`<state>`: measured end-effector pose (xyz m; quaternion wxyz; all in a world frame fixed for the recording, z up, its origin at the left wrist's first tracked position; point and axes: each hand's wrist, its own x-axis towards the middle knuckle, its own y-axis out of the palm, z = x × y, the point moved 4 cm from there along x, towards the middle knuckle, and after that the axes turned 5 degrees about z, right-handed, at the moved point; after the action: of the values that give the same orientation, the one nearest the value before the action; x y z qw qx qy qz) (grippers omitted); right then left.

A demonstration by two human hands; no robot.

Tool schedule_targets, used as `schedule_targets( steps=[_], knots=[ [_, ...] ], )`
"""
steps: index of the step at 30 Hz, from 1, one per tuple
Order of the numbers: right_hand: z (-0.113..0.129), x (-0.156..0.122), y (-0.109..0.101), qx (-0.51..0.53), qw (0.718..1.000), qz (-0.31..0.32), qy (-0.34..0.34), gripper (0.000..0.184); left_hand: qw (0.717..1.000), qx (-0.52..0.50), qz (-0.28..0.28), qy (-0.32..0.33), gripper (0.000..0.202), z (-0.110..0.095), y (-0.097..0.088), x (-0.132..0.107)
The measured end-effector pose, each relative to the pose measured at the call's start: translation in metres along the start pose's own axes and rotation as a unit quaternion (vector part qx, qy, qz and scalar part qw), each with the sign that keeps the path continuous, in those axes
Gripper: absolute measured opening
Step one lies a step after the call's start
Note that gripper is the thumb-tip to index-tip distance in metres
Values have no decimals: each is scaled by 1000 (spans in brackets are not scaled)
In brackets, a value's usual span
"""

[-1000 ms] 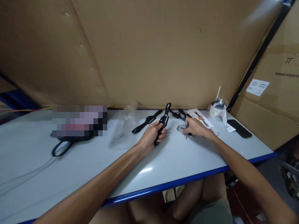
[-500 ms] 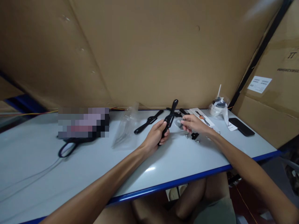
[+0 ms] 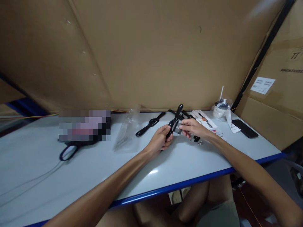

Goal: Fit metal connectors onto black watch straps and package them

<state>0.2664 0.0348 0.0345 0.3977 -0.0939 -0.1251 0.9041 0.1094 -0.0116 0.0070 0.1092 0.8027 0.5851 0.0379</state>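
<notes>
My left hand (image 3: 159, 138) is closed round one handle of a black spokeshave body (image 3: 178, 115), held tilted above the table. Between the fingertips of my right hand (image 3: 193, 126) is a thin grey metal blade (image 3: 177, 129), close against the middle of the spokeshave; whether they touch I cannot tell. Below my right hand lie a small black cap piece (image 3: 196, 138), partly covered, and small silver screws (image 3: 200, 143). Another black spokeshave (image 3: 151, 123) rests flat to the left of my hands. Further black parts (image 3: 186, 113) lie behind, half hidden.
A clear plastic bag (image 3: 127, 132) lies left of centre. Farther left is a blurred-out item with a black loop (image 3: 68, 152). To the right are a printed card (image 3: 205, 119), a bagged cup with a straw (image 3: 221, 108) and a black phone (image 3: 245, 128). Cardboard walls (image 3: 151, 56) stand behind.
My right hand has moved slightly left, bringing the blade up to the middle of the spokeshave. The spokeshave has shifted a little to the right and down.
</notes>
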Motion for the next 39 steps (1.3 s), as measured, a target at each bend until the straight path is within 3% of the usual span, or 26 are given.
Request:
schedule_targets(
  steps=[9, 18, 39],
  knots=[
    [-1, 0, 4, 81, 997, -8, -13, 17, 998, 48, 38, 22, 28, 3, 4, 2],
    [-11, 9, 1, 64, 997, -31, -20, 25, 999, 24, 29, 32, 28, 1, 7, -1],
    [-12, 10, -1, 41, 998, -40, -28, 19, 999, 18, 41, 29, 32, 2, 7, 0]
  ],
)
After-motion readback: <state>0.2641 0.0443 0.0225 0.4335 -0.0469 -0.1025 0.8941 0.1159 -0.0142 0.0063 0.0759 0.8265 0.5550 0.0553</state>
